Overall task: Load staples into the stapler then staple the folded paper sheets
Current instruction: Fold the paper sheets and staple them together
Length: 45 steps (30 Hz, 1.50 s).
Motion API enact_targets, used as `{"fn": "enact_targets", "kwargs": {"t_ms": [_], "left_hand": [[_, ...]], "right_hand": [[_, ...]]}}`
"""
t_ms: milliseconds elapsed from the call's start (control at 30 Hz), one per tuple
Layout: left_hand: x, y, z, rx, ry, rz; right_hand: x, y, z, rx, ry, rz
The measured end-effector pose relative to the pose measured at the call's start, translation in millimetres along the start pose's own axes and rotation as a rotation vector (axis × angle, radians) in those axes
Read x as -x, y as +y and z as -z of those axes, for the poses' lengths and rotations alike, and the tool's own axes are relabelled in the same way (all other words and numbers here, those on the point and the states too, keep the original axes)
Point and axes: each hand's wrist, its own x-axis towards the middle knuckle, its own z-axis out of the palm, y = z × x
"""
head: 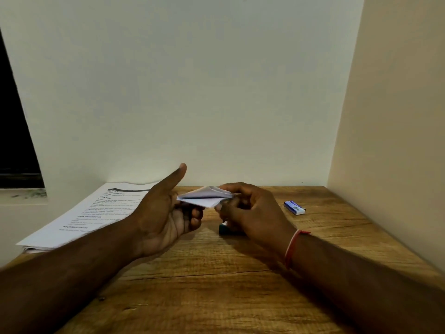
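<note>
A small white folded paper [204, 196] hangs in the air above the wooden table [216, 297], between my two hands. My right hand [250, 210] pinches its right end with curled fingers. My left hand [166, 210] sits at its left end, thumb raised and fingers curled under the paper's left corner; I cannot tell whether they touch it. A dark teal stapler [225, 229] lies on the table under my right hand, mostly hidden by it. A small blue and white staple box [294, 207] lies on the table at the right.
A stack of printed sheets [79, 220] lies at the table's left back corner, partly under my left forearm. Walls close the table at the back and on the right. A dark window opening [16, 131] is at the far left.
</note>
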Motion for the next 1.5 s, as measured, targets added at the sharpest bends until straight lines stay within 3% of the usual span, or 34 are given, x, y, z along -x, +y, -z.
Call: {"fn": "enact_targets", "kwargs": {"t_ms": [133, 200, 267, 433, 500, 600, 667, 767, 967, 1267, 1333, 1500], "left_hand": [[1, -2, 4, -0.469, 0.020, -0.170], [2, -5, 7, -0.910, 0.105, -0.367], [1, -7, 9, -1.150, 0.204, -0.569], [4, -4, 5, -1.065, 0.263, -0.692], [4, -3, 5, -1.011, 0.283, -0.685], [0, -4, 6, -0.746, 0.273, -0.570], [-1, -5, 5, -0.567, 0.243, -0.480], [-2, -6, 5, -0.463, 0.221, -0.418], [-2, -7, 4, -0.578, 0.155, -0.480], [-3, -7, 7, -0.530, 0.206, -0.542], [-4, -5, 6, -0.442, 0.173, -0.478], [-3, 0, 6, -0.215, -0.016, -0.120]], "right_hand": [[-3, 1, 5, 0.205, 0.156, 0.088], [-6, 1, 10, 0.308, 0.191, 0.092], [-10, 4, 13, 0.465, 0.207, 0.129], [-7, 1, 10, 0.536, 0.137, 0.160], [-7, 2, 10, 0.355, 0.127, 0.116], [-6, 0, 9, -0.116, 0.126, 0.022], [-6, 1, 9, -0.215, 0.107, -0.005], [-6, 2, 8, -0.171, 0.084, -0.007], [-8, -1, 11, 0.033, 0.171, 0.035], [-8, -1, 12, -0.005, 0.178, 0.036], [-9, -1, 14, 0.006, 0.173, 0.057], [-10, 4, 19, 0.154, 0.120, 0.141]]}}
